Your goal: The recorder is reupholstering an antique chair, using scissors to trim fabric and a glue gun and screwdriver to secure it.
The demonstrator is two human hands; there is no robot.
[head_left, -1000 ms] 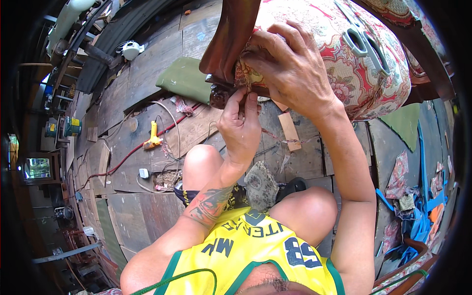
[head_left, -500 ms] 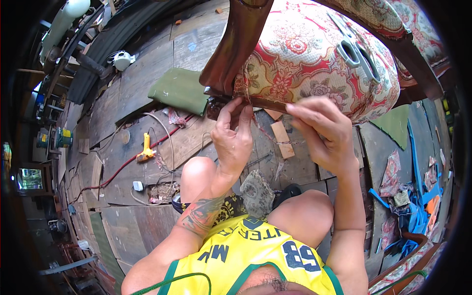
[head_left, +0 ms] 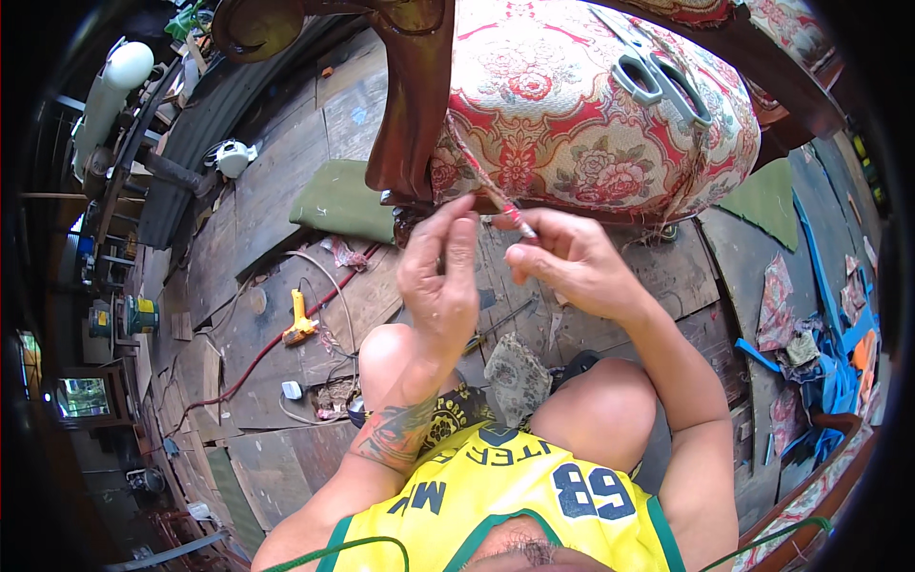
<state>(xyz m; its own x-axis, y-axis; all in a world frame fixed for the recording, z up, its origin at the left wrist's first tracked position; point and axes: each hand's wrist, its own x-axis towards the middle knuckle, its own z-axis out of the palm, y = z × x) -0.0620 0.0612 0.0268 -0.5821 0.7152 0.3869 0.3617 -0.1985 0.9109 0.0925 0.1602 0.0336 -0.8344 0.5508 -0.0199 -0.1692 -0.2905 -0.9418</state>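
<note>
A floral upholstered seat [head_left: 596, 143] in a dark carved wooden chair frame [head_left: 405, 105] fills the upper middle. Scissors with grey handles [head_left: 637, 81] lie on it. A narrow red-and-beige fabric strip [head_left: 481, 172] hangs slanting down from beside the front wooden leg. My right hand [head_left: 577, 267] grips its lower end between thumb and fingers. My left hand [head_left: 438, 286] is just left of it, below the seat's corner, thumb and forefinger tips close together; whatever they hold is hidden.
A yellow glue gun [head_left: 300, 319], cords [head_left: 229, 393], green padding [head_left: 334, 200] and fabric scraps [head_left: 777, 310] lie on the plank floor [head_left: 267, 458]. Blue strips [head_left: 829, 324] are at the right, another upholstered wooden piece [head_left: 824, 458] at lower right, clutter along the left.
My right hand left the seat corner, swung out right, then came back toward the middle with the strip, which now hangs away from the seat. My left hand shifted slightly left.
</note>
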